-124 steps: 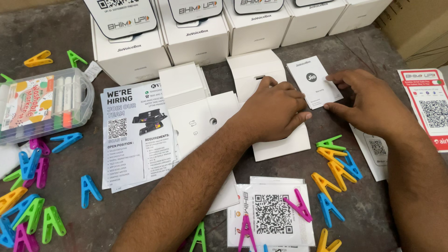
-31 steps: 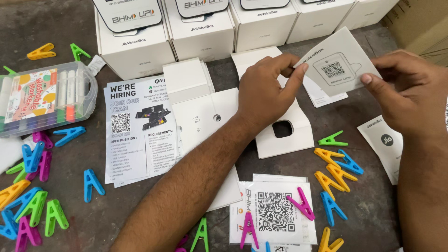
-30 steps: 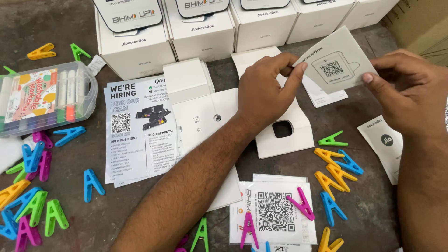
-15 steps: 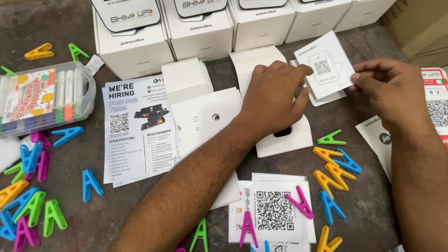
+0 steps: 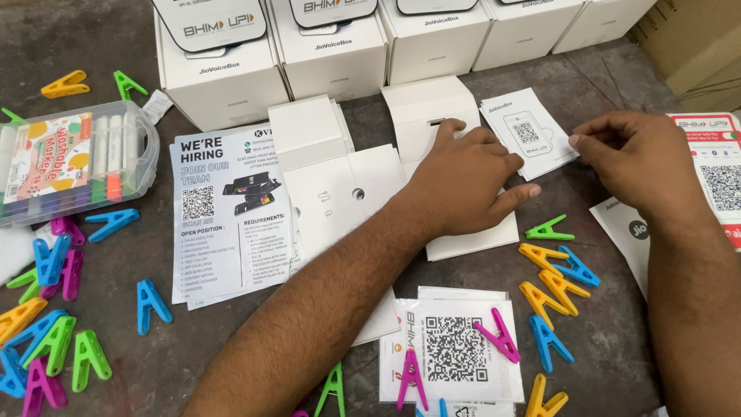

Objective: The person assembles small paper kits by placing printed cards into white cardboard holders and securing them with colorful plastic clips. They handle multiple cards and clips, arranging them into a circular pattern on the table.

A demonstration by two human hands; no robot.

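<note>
Left hand [image 5: 463,174] flat, fingers spread, pinning white card tray [image 5: 455,232] mid-table – right hand [image 5: 637,154] pinching small printed card [image 5: 529,133] edge, steadying it

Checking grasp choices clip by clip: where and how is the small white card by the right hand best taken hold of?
Best pinched at its right edge, coming from the right, I judge. The small white card lies flat on the grey table, its left edge close to the left hand and white box insert. The right hand already has fingertips at that edge.
</note>
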